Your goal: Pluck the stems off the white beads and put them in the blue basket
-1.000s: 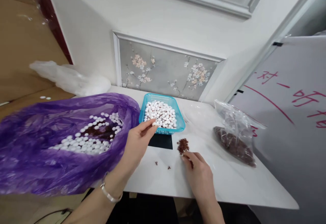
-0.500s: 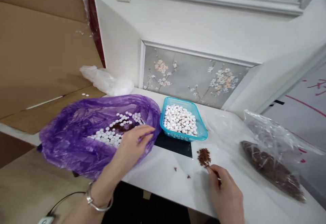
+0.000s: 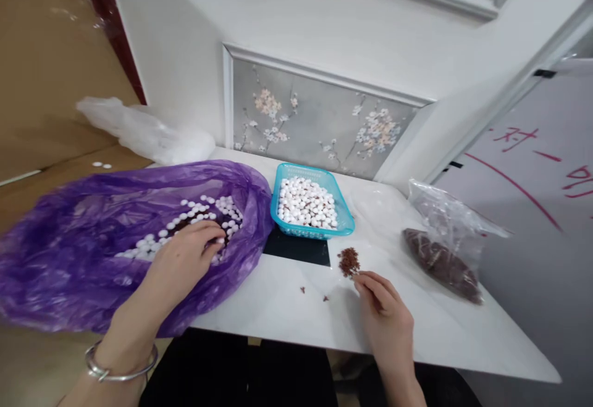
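Observation:
My left hand (image 3: 188, 259) reaches into the open purple plastic bag (image 3: 88, 209), its thumb and fingers drawn together among small white round pieces (image 3: 148, 243). A pale spot shows at its fingertips; whether that is a nail or a white piece I cannot tell. Over the white table my right hand (image 3: 386, 311) is pinched at the near edge of a little heap of reddish-brown bits (image 3: 349, 261). What lies between those fingertips is too small to make out. Between the hands and farther back stands a blue plastic basket (image 3: 345, 209), holding many white pieces with brown parts.
A clear bag of brown material (image 3: 440, 265) lies at the right of the table (image 3: 278, 308). Two loose brown bits (image 3: 302, 289) sit near the heap. Behind the purple bag are a crumpled white plastic bag (image 3: 152, 135) and cardboard (image 3: 55, 73). A whiteboard (image 3: 523, 209) stands at right.
My left hand has gone down and left, from above the purple bag's edge into the white pieces. My right hand stays pinched at the brown heap. The whole view has shifted.

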{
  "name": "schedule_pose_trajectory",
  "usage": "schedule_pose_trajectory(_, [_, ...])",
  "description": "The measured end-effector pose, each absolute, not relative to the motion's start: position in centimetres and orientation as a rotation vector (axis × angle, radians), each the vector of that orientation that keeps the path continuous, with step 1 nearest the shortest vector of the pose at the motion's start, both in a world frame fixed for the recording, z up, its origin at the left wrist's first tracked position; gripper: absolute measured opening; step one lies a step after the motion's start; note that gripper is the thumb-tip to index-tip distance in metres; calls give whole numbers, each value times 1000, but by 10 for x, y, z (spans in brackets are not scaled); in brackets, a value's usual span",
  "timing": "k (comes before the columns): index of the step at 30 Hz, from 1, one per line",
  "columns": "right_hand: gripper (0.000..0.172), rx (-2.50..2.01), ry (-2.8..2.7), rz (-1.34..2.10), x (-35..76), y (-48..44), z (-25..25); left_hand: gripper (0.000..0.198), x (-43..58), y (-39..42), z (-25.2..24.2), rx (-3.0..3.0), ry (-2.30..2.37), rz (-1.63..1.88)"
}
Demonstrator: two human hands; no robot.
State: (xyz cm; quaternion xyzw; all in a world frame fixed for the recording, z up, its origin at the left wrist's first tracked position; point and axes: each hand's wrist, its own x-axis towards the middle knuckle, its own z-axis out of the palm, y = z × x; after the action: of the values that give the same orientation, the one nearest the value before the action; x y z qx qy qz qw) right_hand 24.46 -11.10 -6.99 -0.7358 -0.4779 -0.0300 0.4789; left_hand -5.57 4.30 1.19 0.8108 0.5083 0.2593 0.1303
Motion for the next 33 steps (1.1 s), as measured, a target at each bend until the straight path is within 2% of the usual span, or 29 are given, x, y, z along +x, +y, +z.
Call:
schedule_pose_trajectory(3, [18,-1710,-1120,60,236,-110,-67,22,-42,28,21,2083,1414,1029])
schedule_pose_trajectory(5, [14,-1616,-1077,199,226,-109,-63,20,-26,11,22,1756,1244,1077])
schedule_pose_trajectory(9, [8,-1472,-1046,426,200,-108,-46,16,9,-21,5,1085,800,866])
schedule_pose_trajectory(13, [5,-1402,-996,645,175,-107,-27,15,29,-33,-17,625,674,718])
schedule_pose_trajectory(19, [3,-1230,-989,856,153,-97,-20,9,31,-29,-34,512,531,727])
schedule_pose_trajectory(33, [8,-1247,-1052,879,148,-92,-22,10,33,-30,-35,597,550,779])
